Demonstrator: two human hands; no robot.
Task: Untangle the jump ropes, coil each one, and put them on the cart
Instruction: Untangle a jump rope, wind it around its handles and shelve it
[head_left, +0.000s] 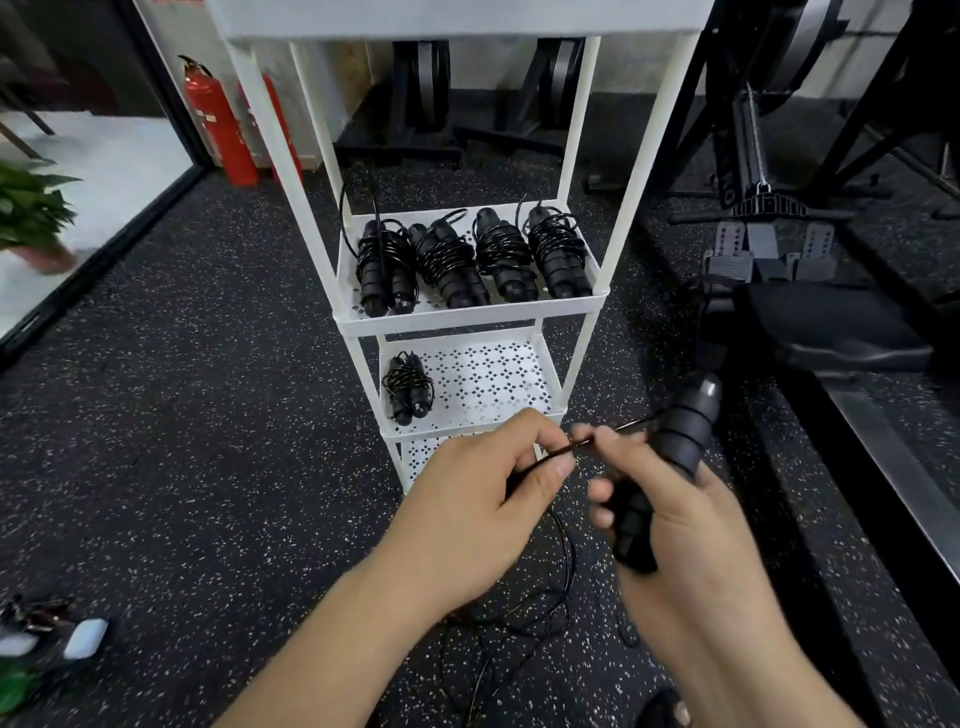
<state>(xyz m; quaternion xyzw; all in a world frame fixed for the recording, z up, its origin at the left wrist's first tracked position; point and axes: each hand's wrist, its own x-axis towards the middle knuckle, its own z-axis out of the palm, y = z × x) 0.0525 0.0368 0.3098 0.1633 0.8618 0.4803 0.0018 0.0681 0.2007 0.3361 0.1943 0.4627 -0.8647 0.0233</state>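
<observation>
The white cart (470, 318) is standing straight ahead. It is carrying four wound ropes (467, 260) side by side on its middle shelf, and one more wound rope (408, 387) is sitting at the left of the shelf below. In front of it, the right hand (691, 525) is gripping what look like two black handles (683, 431) bunched together. The left hand (467, 493) is pinching the thin cord (553, 451) between thumb and forefinger, just beside the right thumb. The rest of that cord is lying in loose loops (519, 616) on the speckled floor (208, 415) beneath the forearms.

This is looking like the start of the winding. To do it well, the right hand should be clamping both handles parallel so they are not sliding apart. The left should be feeding the cord under light tension and laying each turn snug beside the last. Slack should be running through its fingers so kinks are working out before they reach the bundle.

The cart's top shelf is running off the frame, and its bottom shelf is mostly hiding behind the left hand. The floor loops are passing under the arms, so I cannot tell whether any tangle is lying there. Fingers are covering the spot where the cord is joining the handles.
</observation>
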